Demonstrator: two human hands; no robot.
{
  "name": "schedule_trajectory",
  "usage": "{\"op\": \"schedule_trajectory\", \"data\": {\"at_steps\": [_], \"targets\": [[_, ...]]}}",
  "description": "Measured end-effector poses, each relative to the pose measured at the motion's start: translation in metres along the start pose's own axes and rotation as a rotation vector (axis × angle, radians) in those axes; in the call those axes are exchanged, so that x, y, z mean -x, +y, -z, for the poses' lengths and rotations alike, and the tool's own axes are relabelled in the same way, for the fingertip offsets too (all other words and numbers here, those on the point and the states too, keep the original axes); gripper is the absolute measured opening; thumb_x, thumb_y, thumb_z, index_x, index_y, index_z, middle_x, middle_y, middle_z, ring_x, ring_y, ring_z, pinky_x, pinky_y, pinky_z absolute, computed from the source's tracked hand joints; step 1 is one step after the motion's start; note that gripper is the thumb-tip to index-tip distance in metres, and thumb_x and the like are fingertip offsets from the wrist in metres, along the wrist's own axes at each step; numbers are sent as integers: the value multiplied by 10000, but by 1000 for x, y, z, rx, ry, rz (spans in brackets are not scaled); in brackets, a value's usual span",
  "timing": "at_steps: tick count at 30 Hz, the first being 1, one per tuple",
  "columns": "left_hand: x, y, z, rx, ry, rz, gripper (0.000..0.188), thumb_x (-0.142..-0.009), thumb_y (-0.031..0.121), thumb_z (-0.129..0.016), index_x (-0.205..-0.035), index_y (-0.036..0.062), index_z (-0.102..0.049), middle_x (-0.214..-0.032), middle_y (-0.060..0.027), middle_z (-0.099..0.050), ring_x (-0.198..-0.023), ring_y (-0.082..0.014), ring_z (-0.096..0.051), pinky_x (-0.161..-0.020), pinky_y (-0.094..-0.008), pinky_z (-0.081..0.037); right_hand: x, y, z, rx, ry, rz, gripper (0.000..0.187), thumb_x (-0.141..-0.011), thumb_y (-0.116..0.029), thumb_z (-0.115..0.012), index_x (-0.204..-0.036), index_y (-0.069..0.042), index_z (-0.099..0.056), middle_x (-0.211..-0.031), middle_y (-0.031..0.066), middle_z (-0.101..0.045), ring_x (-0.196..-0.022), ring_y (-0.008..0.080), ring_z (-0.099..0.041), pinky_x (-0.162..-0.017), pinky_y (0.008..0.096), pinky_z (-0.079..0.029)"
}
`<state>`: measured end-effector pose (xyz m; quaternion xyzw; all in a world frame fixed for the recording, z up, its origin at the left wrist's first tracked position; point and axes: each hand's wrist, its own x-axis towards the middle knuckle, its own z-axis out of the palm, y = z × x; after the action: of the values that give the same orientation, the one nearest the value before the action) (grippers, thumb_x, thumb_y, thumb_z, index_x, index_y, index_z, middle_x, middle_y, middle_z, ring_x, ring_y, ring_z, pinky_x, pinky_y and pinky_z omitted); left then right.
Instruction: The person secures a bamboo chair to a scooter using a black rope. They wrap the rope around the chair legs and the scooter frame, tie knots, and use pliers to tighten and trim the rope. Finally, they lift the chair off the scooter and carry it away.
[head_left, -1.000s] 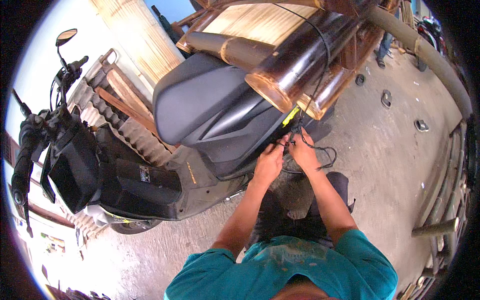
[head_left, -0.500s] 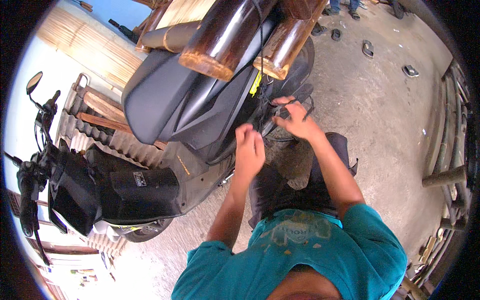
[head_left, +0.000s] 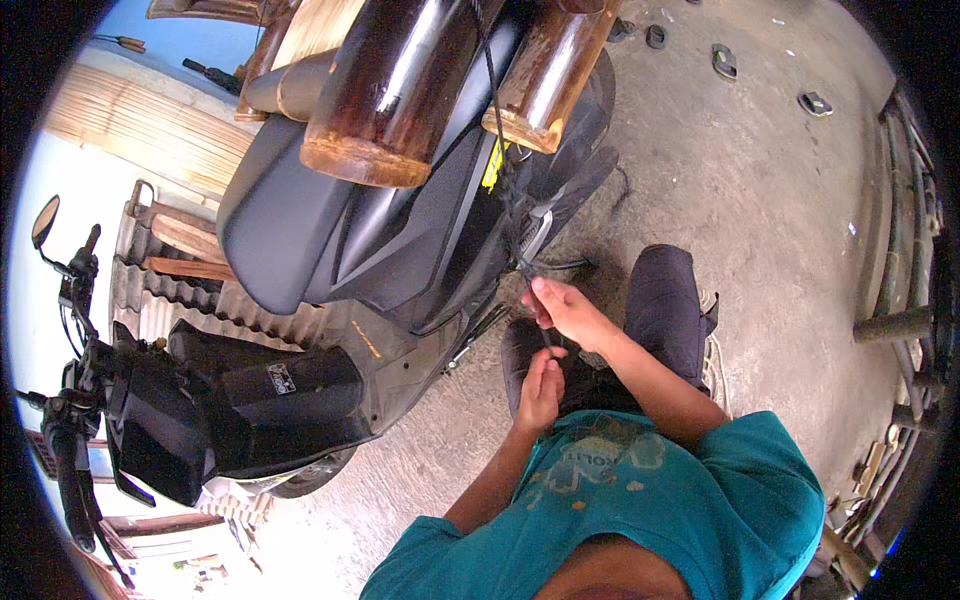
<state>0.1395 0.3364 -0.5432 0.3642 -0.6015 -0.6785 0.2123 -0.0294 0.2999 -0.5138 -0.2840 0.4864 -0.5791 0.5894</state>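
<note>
A dark cord (head_left: 492,75) runs down past thick, glossy brown bamboo poles (head_left: 385,110) that lie across the black seat (head_left: 275,210) of a scooter. Its lower part hangs by the scooter's side and reaches my hands in front of my knees. My right hand (head_left: 568,312) is closed round the cord just below the scooter's side. Closer to my body, my left hand (head_left: 541,392) is closed on the cord's lower stretch. A yellow strip (head_left: 495,165) shows beside the cord under the pole ends.
The scooter's handlebar (head_left: 72,420) and mirror (head_left: 45,222) stick out at the left. Several sandals (head_left: 724,61) lie on the concrete floor (head_left: 770,230) at the far right. Bamboo rails (head_left: 893,326) line the right side. Corrugated sheets (head_left: 165,300) stand behind the scooter.
Both hands have come down and nearer my body from the scooter's rear side. The left hand, earlier apart with curled fingers, now grips the cord below the right hand. The cord is drawn toward me.
</note>
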Motion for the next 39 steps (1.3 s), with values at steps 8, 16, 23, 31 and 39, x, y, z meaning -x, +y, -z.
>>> {"op": "schedule_trajectory", "data": {"at_steps": [8, 16, 23, 31, 39], "targets": [[-19, -90, 26, -776, 36, -24, 241, -990, 236, -426, -1118, 63, -537, -893, -238, -621, -797, -425, -627, -665, -469, -493, -30, 94, 14, 418, 176, 257, 347, -994, -295, -440, -830, -13, -557, -706, 133, -562, -653, 328, -553, -637, 393, -457], [-64, 45, 18, -982, -92, -604, 439, -902, 271, -609, -1304, 119, -524, -1321, -239, -328, -1199, -368, -350, -1058, -394, -267, 82, -38, 26, 712, -55, 585, 171, -942, -219, -490, -922, -56, -538, -789, 170, -594, -709, 393, -594, -636, 454, -494], [-153, 100, 2, -648, 676, -750, 287, -926, 73, -491, -1179, -17, -593, -1164, -237, -524, -947, -324, -554, -819, -394, -450, 2, -86, 52, 778, 300, 886, 144, -899, -127, -521, -976, -20, -579, -872, 206, -598, -822, 405, -597, -704, 449, -493], [-155, 124, 37, -910, 363, -764, 171, -888, 8, -485, -1008, -35, -599, -956, -219, -613, -837, -393, -606, -725, -444, -488, -91, -69, 24, 691, 391, 833, 131, -816, -123, -611, -878, -11, -640, -825, 155, -679, -719, 338, -667, -642, 368, -530], [-137, 118, -5, -928, 717, -894, 101, -888, 56, -579, -942, -7, -636, -1084, -223, -554, -986, -369, -564, -842, -436, -472, -80, -77, 80, 558, -24, 662, 192, -861, -172, -627, -962, -15, -673, -823, 92, -683, -762, 192, -635, -695, 322, -498]]}}
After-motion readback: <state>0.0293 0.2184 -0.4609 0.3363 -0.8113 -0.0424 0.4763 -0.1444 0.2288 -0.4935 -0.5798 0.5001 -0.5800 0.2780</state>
